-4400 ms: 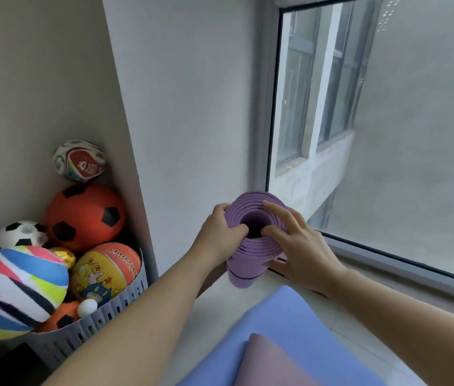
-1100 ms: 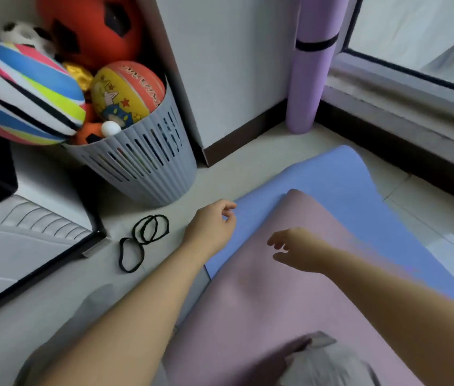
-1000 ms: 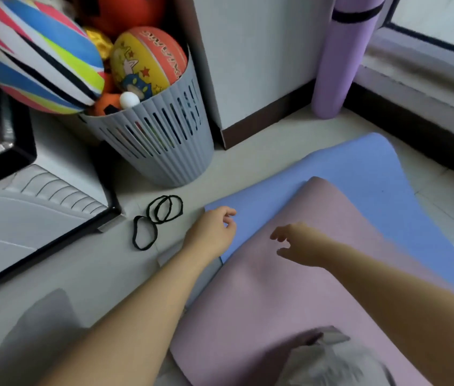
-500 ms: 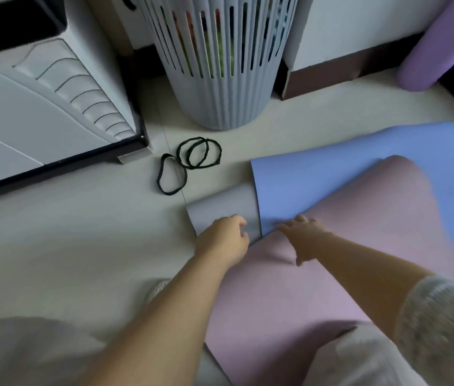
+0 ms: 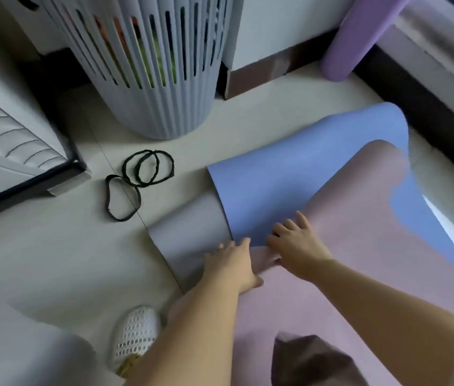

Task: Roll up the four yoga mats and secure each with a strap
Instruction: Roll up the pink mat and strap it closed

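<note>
Left hand (image 5: 230, 264) and right hand (image 5: 297, 246) lie flat, gripping nothing, on a corner of the pink mat (image 5: 354, 218), whose end edge runs toward one o'clock

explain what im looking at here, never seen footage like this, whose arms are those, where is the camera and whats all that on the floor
There is no machine here. These are a person's two bare arms, filmed by one wide-angle camera worn on their head and looking down at the floor, so you see roughly what they see.

Three unrolled yoga mats lie stacked: a pink mat on top, a blue mat under it and a grey mat at the bottom. The left hand and right hand rest on the pink mat's corner with fairly straight fingers, and nothing is lifted.

A rolled purple mat stands at the wall, top right. Three black strap loops lie on the floor beside a slatted grey basket. The white mesh thing at the bottom is the person's shoe.
</note>
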